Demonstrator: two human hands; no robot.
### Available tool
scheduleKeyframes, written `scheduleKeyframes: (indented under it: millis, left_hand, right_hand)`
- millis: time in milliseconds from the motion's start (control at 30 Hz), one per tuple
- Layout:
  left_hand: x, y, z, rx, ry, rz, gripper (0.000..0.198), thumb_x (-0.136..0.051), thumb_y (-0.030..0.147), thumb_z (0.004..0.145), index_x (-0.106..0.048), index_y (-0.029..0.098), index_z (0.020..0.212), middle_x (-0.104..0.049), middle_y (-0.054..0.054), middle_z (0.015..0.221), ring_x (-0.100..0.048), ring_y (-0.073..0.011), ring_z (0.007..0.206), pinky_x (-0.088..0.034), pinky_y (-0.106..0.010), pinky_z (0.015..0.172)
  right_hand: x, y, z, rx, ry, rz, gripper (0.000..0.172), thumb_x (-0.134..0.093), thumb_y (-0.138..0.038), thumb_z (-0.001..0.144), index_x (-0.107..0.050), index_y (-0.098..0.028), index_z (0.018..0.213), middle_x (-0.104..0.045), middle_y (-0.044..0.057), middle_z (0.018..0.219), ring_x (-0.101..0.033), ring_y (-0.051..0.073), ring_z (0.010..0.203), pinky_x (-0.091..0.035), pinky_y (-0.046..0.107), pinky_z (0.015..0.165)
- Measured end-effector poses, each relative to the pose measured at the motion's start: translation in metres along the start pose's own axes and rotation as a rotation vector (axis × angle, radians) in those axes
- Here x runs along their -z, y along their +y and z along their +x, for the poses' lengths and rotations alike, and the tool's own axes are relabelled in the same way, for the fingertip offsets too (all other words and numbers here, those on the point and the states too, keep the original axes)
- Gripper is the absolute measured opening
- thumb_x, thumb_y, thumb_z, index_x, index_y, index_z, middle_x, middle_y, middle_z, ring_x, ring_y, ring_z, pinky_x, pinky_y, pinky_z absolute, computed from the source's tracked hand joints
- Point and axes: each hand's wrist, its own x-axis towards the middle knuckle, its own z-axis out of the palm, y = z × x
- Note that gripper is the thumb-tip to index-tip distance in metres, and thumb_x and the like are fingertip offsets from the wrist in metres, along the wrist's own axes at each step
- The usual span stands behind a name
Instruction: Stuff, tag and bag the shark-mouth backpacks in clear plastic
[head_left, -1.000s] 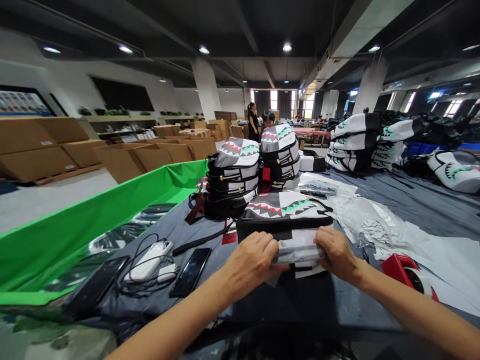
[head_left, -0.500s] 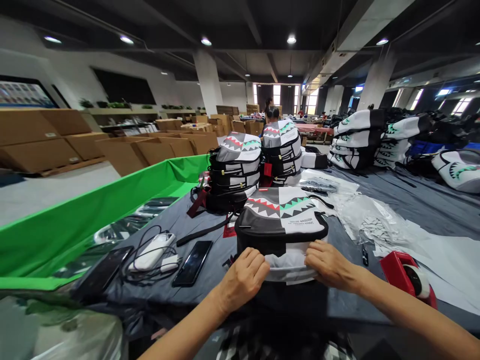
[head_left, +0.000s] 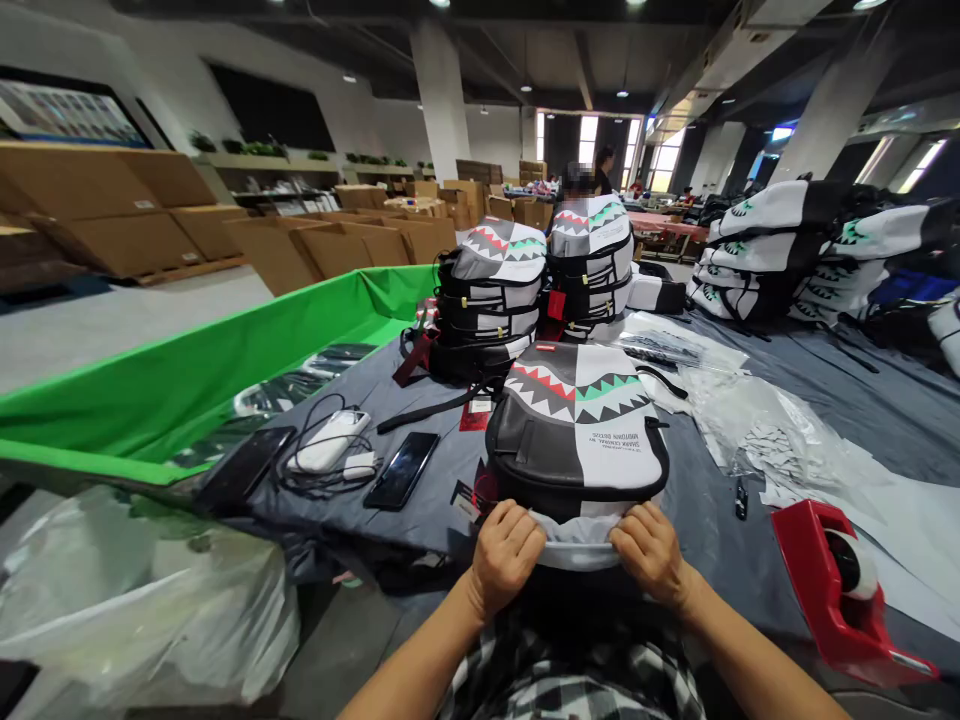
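Observation:
A backpack (head_left: 577, 420) in black, grey and white, with a red and green toothed pattern, lies on the table in front of me, its near end towards my body. At that end's left, my left hand (head_left: 508, 552) is closed on the edge of a whitish plastic bag (head_left: 574, 553). My right hand (head_left: 651, 548) grips the same bag edge at the right, fingers curled. The bag's film is stretched between both fists and covers the backpack's lower end. A hang tag (head_left: 466, 502) sticks out beside my left hand.
Stacked backpacks (head_left: 491, 300) stand behind, with more white stacks (head_left: 765, 250) at the right. A phone (head_left: 403, 470) and a cabled white power bank (head_left: 330, 440) lie left. A red tape dispenser (head_left: 840, 590) sits right. Green sheeting (head_left: 225, 350) borders the table's left side.
Both hands have drawn the bag edge nearer to my body, and the film sits lower on the backpack. More of its front shows. The view has tilted down.

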Motion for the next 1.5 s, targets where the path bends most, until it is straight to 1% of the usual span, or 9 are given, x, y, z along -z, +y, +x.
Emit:
scheduleKeyframes:
  millis: [267,467,700,833,933,1067,1200,1333,1500]
  left_hand:
    - [-0.007,0.026,-0.044,0.007,-0.377,-0.098,0.018,-0.048,0.032,0.097,-0.056,0.017,0.091,-0.062,-0.005,0.075,-0.059,-0.0216,0.071,-0.051,-0.036,0.069]
    - [-0.008,0.021,-0.036,0.11,-0.376,-0.105,0.016,-0.039,0.019,0.103,-0.054,0.016,0.11,-0.063,-0.001,0.072,-0.057,-0.0163,0.063,-0.043,-0.031,0.061]
    - [-0.001,0.019,-0.017,0.141,-0.651,-0.148,0.012,-0.062,0.029,0.095,-0.058,0.02,0.089,-0.067,0.001,0.077,-0.06,-0.0177,0.069,-0.04,-0.031,0.062]
    - [0.002,0.018,-0.02,0.101,-0.536,-0.131,0.018,-0.054,0.023,0.098,-0.057,0.018,0.081,-0.061,0.0,0.071,-0.057,-0.0173,0.067,-0.044,-0.031,0.06]
    - [0.0,0.012,-0.024,-0.031,-0.359,-0.201,0.013,-0.049,0.011,0.097,-0.059,0.016,0.089,-0.068,-0.008,0.094,-0.063,-0.02,0.093,-0.053,-0.033,0.078]
    - [-0.01,-0.003,-0.019,-0.243,-0.487,-0.498,0.02,-0.042,0.006,0.095,-0.059,0.015,0.099,-0.07,-0.01,0.111,-0.063,-0.0175,0.104,-0.051,-0.03,0.092]
    - [-0.015,-0.01,-0.002,-0.333,-0.684,-0.5,0.017,-0.044,0.011,0.096,-0.059,0.019,0.093,-0.071,-0.004,0.09,-0.063,-0.0159,0.078,-0.048,-0.028,0.075]
    - [-0.012,-0.01,0.016,-0.478,-0.698,-0.416,0.014,-0.048,0.015,0.098,-0.056,0.019,0.088,-0.063,0.0,0.074,-0.054,-0.0158,0.066,-0.042,-0.03,0.067]
    - [-0.011,-0.007,0.019,-0.413,-0.735,-0.341,0.006,-0.053,0.024,0.099,-0.055,0.019,0.097,-0.062,0.001,0.074,-0.053,-0.0164,0.066,-0.042,-0.031,0.068]
  right_hand:
    - [-0.024,-0.001,-0.05,-0.129,0.006,-0.005,0.02,-0.044,-0.006,0.088,-0.054,-0.023,0.092,-0.056,0.001,0.067,-0.048,0.018,0.063,-0.04,0.032,0.061]
    - [0.009,0.005,-0.05,-0.197,-0.242,0.265,0.026,-0.048,-0.016,0.095,-0.052,-0.015,0.121,-0.069,0.008,0.092,-0.061,0.02,0.082,-0.051,0.033,0.073]
    - [0.008,0.014,-0.028,-0.208,-0.633,0.115,0.007,-0.056,-0.012,0.094,-0.061,-0.017,0.093,-0.067,0.003,0.076,-0.059,0.018,0.066,-0.042,0.03,0.062]
    - [0.011,0.01,-0.03,-0.107,-0.489,0.078,0.016,-0.047,-0.012,0.099,-0.059,-0.017,0.089,-0.062,0.002,0.071,-0.054,0.017,0.064,-0.04,0.031,0.06]
    - [0.017,0.012,-0.032,-0.047,-0.346,0.137,0.019,-0.041,-0.01,0.101,-0.059,-0.016,0.1,-0.061,0.003,0.076,-0.055,0.017,0.071,-0.044,0.03,0.065]
    - [0.02,0.021,-0.029,0.007,-0.276,0.18,0.02,-0.044,-0.007,0.099,-0.059,-0.019,0.105,-0.065,0.006,0.095,-0.059,0.017,0.087,-0.045,0.031,0.074]
    - [0.016,0.029,-0.024,0.126,-0.415,0.158,0.021,-0.04,-0.008,0.101,-0.059,-0.017,0.099,-0.068,0.006,0.093,-0.057,0.016,0.078,-0.04,0.031,0.07]
    - [0.017,0.031,-0.019,0.065,-0.575,0.116,0.019,-0.042,-0.01,0.1,-0.058,-0.017,0.091,-0.058,0.0,0.071,-0.049,0.016,0.064,-0.034,0.031,0.063]
    - [0.034,0.038,-0.006,0.054,-0.718,0.114,0.01,-0.052,-0.015,0.099,-0.059,-0.017,0.094,-0.06,0.002,0.082,-0.052,0.016,0.065,-0.034,0.031,0.062]
